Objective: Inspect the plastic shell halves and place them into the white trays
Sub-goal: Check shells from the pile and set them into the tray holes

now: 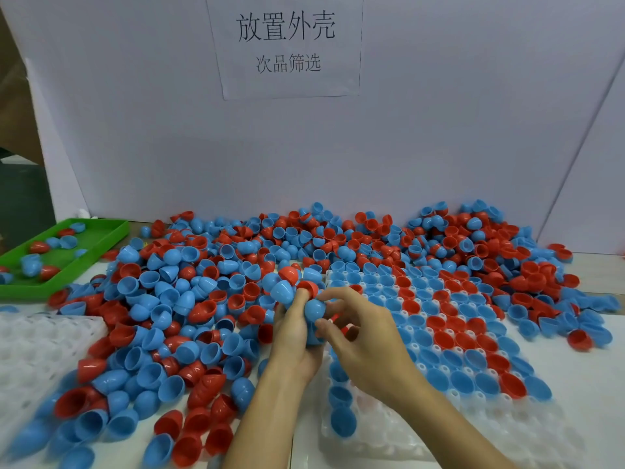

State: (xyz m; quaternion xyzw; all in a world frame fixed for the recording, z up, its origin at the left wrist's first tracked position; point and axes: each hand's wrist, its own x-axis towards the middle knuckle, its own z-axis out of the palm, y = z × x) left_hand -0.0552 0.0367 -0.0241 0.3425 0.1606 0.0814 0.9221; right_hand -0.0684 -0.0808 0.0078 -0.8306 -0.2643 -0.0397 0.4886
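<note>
Just left of the white tray (389, 431), the left hand (294, 330) is curled around several blue shells, a red shell (308, 287) capping one fingertip, while the right hand (365, 336) pinches a blue shell (315, 309) between thumb and fingers. With so many stacked in one grip, a shell could likely slip into the loose pile (203, 299) left of the tray, or a flaw pass unseen. The sign (285, 45) behind the tray reads 放置外壳, then 次品筛选.
</note>
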